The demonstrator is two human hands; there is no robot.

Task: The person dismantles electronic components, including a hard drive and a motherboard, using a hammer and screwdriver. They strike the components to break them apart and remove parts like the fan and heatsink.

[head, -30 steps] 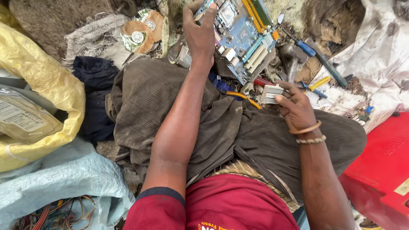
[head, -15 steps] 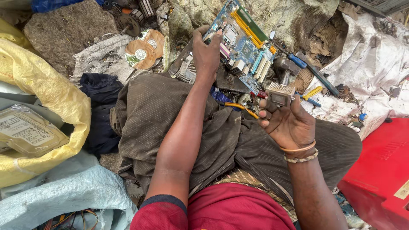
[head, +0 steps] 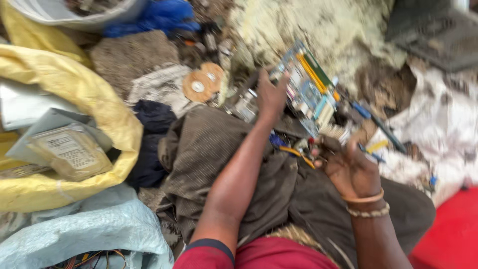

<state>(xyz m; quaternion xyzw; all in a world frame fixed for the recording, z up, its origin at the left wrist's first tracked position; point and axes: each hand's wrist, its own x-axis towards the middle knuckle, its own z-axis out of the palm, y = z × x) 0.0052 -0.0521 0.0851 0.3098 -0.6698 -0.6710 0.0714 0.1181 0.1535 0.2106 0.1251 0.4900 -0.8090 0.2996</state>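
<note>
One blue computer motherboard (head: 309, 89), with a yellow slot and a green strip along its upper edge, lies tilted among the rubble in the upper middle of the frame. The left hand (head: 270, 95) reaches up to its left edge; the fingers touch the board there, but motion blur hides whether the grip pinches it or only rests against it. The right hand (head: 348, 167), right of centre, has its grip curled about something small, too blurred to name. Half a second ago a small grey metal component showed plainly in that palm, raised just below the board; now the hand sits lower and its fingers cover what it holds. Two bracelets (head: 368, 204) circle the right wrist, one thin and plain, one beaded.

Just left of the right hand, one orange-and-blue wire (head: 294, 151) lies over the dark brown trousers (head: 219, 149). Right of the board rests one blue-handled tool (head: 378, 122). Left of the left hand lie two tan discs (head: 203, 82), overlapping. Farther left, one yellow sack (head: 74, 104) holds one flat packet in clear wrap (head: 69, 152), and one pale blue sack (head: 84, 234) fills the lower left. One red box (head: 448, 234) fills the lower right corner. The view has shifted since the earlier frame, so the board sits lower in the frame.
</note>
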